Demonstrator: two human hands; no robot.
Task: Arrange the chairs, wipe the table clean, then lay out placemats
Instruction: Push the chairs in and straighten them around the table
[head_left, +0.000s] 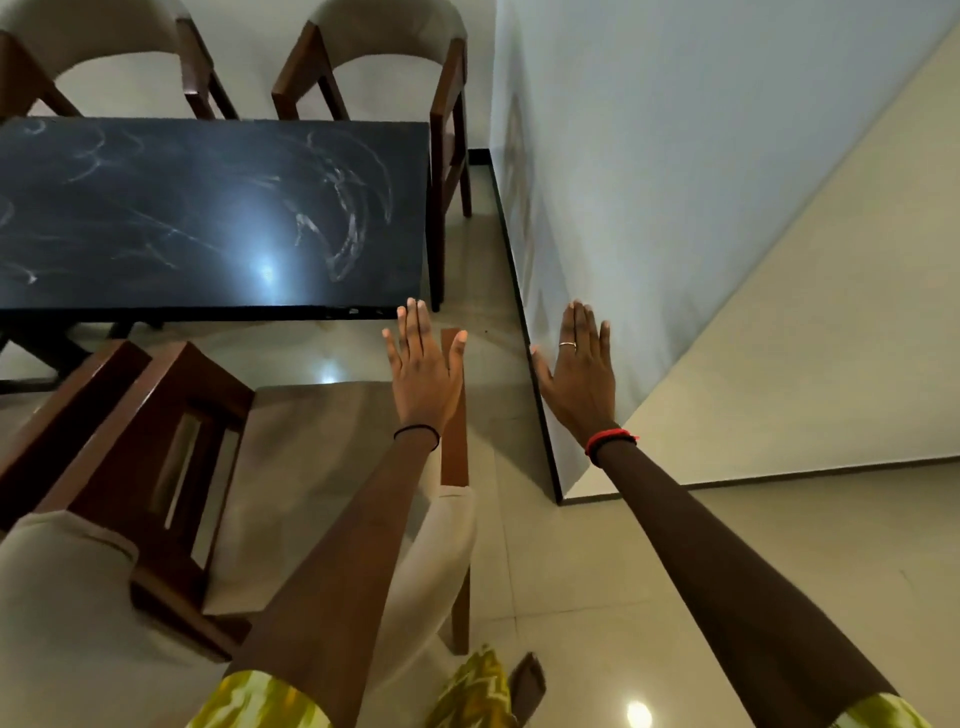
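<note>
A pale wall (701, 156) juts to a corner. A black skirting strip (514, 270) runs along its foot, and glossy beige floor tiles (597, 571) spread out below it.

Table (208, 208) takes the left of the view, its right end toward the wall (701, 182). A strip of floor (483, 270) runs between them.

Far edge: two chairs side by side. The far left chair (104, 52) is cut by the frame. The far right chair (384, 62) is at the far right corner, close against the edge.

Near edge: the near chair (311, 467) stands back from the table, off the near right corner, with its seat toward the table and floor showing between.

Left hand (423, 374) is out over the near chair's right arm, just short of the near right corner. Right hand (576, 374) is to its right, in front of the wall's outer corner; contact cannot be told. Beyond that corner the wall runs off right.
</note>
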